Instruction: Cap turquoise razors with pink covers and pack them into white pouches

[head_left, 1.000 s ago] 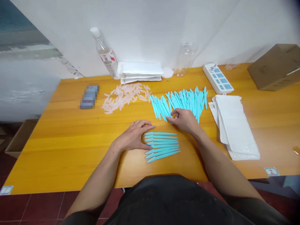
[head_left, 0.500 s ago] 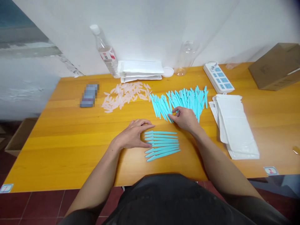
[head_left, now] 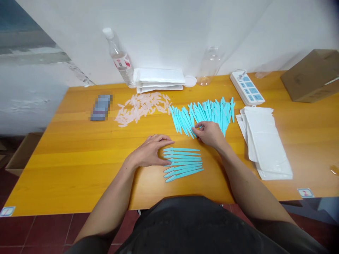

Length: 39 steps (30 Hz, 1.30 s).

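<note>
A row of turquoise eyebrow razors (head_left: 185,163) lies laid out mid-tabletop (head_left: 79,158), broad ends toward nine o'clock, long axes roughly nine to three. A larger heap (head_left: 209,111) at one o'clock remains unaligned. My left grip (head_left: 150,151) spreads wide at the row; my right grip (head_left: 210,134) narrows at the heap's edge, possibly pinching a razor; I can't tell.

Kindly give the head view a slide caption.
Left hand at a row of turquoise sticks, right hand at the pile.
</note>
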Tool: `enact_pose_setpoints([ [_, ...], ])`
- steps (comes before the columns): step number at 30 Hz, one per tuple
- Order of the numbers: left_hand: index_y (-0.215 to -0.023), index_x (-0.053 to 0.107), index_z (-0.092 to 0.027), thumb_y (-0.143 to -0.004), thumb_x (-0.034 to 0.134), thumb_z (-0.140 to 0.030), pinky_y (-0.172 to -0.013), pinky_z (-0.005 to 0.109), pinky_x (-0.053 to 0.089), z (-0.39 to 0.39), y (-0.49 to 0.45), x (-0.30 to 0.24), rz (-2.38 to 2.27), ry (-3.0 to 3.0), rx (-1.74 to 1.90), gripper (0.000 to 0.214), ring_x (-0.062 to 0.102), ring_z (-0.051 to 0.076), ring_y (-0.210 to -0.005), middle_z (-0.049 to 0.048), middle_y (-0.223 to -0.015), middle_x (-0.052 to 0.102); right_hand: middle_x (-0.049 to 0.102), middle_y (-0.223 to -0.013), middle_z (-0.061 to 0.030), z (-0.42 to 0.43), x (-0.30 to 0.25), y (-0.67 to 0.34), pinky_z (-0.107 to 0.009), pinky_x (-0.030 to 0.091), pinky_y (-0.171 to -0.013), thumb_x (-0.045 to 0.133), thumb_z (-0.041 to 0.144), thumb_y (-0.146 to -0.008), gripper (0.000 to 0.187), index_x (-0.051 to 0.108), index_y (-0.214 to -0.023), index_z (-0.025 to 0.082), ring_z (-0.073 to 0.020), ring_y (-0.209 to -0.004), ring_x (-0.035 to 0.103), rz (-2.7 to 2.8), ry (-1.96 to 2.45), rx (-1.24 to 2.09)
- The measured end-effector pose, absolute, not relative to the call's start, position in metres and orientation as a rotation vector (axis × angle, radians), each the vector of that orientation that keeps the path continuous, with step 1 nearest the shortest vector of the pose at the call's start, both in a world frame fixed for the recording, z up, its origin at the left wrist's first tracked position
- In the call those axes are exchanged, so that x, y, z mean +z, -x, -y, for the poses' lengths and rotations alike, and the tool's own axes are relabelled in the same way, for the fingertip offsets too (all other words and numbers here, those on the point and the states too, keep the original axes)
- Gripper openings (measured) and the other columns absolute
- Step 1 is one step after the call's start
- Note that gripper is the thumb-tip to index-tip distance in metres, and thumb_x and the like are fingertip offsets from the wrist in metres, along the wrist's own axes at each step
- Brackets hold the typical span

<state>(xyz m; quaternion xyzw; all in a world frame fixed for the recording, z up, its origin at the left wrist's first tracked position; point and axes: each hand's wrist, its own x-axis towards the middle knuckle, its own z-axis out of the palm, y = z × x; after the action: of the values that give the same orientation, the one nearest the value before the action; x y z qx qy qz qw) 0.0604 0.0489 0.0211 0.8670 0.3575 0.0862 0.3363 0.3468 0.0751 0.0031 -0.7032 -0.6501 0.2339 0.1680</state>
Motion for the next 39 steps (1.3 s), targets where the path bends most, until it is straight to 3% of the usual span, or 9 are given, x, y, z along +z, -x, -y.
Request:
enact_pose_setpoints([
  [5,-0.141,0.055,-0.034,-0.075,0.081,-0.047,-0.11,0.043,0.034,-0.049,-0.06,0.022,-0.935,-2.253,0.226,0.072,0.05,0.029,-0.127,0.0053,-0.137,0.057,0.067,-0.051,-0.0013,-0.074,0.002,-0.348,-0.029,0.048,-0.07,0.057,0.028,-0.084,0.021,0.074,-0.086,0.018,-0.0199,-0.063,0.068,1.777,1.955,0.745],
  [15,-0.138,0.059,-0.032,-0.078,0.079,-0.044,-0.108,0.042,0.04,-0.051,-0.057,0.021,-0.899,-2.175,0.367,0.064,0.055,0.026,-0.123,0.0065,-0.133,0.061,0.068,-0.058,-0.0045,-0.076,0.003,-0.35,-0.029,0.043,-0.063,0.06,0.031,-0.078,0.019,0.074,-0.079,0.018,-0.0205,-0.063,0.064,1.701,1.997,0.622],
  [18,-0.129,0.066,-0.025,-0.086,0.072,-0.042,-0.095,0.034,0.049,-0.06,-0.04,0.018,-1.021,-2.079,0.582,0.047,0.063,0.021,-0.106,0.0079,-0.121,0.067,0.063,-0.057,-0.0006,-0.075,0.01,-0.351,-0.028,0.037,-0.056,0.063,0.033,-0.075,0.018,0.071,-0.078,0.017,-0.0152,-0.055,0.055,1.559,1.917,0.686],
  [21,-0.112,0.073,-0.018,-0.089,0.066,-0.043,-0.077,0.028,0.05,-0.074,-0.007,0.014,-1.402,-1.952,0.883,0.034,0.063,0.016,-0.082,0.0062,-0.098,0.071,0.054,-0.054,0.0038,-0.077,0.013,-0.357,-0.026,0.029,-0.048,0.066,0.036,-0.072,0.02,0.068,-0.078,0.017,-0.0101,-0.047,0.042,1.312,1.791,0.999],
  [24,-0.098,0.075,-0.016,-0.087,0.065,-0.044,-0.068,0.026,0.048,-0.086,0.033,0.007,-1.845,-1.808,1.038,0.032,0.06,0.014,-0.07,0.0036,-0.085,0.071,0.049,-0.05,0.0056,-0.08,0.014,-0.364,-0.024,0.026,-0.044,0.069,0.036,-0.069,0.019,0.064,-0.072,0.018,-0.0079,-0.044,0.037,1.098,1.65,1.3],
  [27,-0.096,0.076,-0.019,-0.083,0.067,-0.046,-0.071,0.027,0.05,-0.09,0.061,0.0,-2.151,-1.817,0.924,0.032,0.062,0.015,-0.069,0.002,-0.082,0.07,0.056,-0.052,0.0029,-0.081,0.018,-0.369,-0.022,0.035,-0.047,0.072,0.032,-0.068,0.018,0.061,-0.069,0.018,-0.0083,-0.047,0.047,1.057,1.563,1.502],
  [31,-0.105,0.077,-0.023,-0.084,0.063,-0.043,-0.079,0.03,0.051,-0.089,0.068,-0.004,-2.276,-1.942,0.624,0.031,0.068,0.018,-0.081,0.0048,-0.104,0.07,0.072,-0.072,-0.0051,-0.078,0.026,-0.368,-0.023,0.049,-0.056,0.074,0.029,-0.069,0.02,0.058,-0.076,0.018,-0.0138,-0.062,0.065,1.078,1.462,1.746],
  [34,-0.099,0.077,-0.024,-0.086,0.061,-0.045,-0.082,0.032,0.05,-0.089,0.063,-0.001,-2.311,-1.95,0.484,0.03,0.069,0.022,-0.088,0.0054,-0.103,0.071,0.073,-0.069,-0.004,-0.076,0.026,-0.365,-0.022,0.047,-0.049,0.073,0.027,-0.068,0.021,0.056,-0.078,0.018,-0.0119,-0.052,0.063,1.125,1.464,1.761],
  [39,-0.09,0.074,-0.022,-0.086,0.061,-0.048,-0.077,0.032,0.049,-0.089,0.06,0.005,-2.23,-1.926,0.391,0.029,0.07,0.023,-0.083,0.0049,-0.09,0.075,0.067,-0.06,0.0016,-0.08,0.015,-0.363,-0.018,0.037,-0.04,0.067,0.022,-0.069,0.015,0.056,-0.079,0.019,-0.0079,-0.045,0.057,1.132,1.461,1.657],
])
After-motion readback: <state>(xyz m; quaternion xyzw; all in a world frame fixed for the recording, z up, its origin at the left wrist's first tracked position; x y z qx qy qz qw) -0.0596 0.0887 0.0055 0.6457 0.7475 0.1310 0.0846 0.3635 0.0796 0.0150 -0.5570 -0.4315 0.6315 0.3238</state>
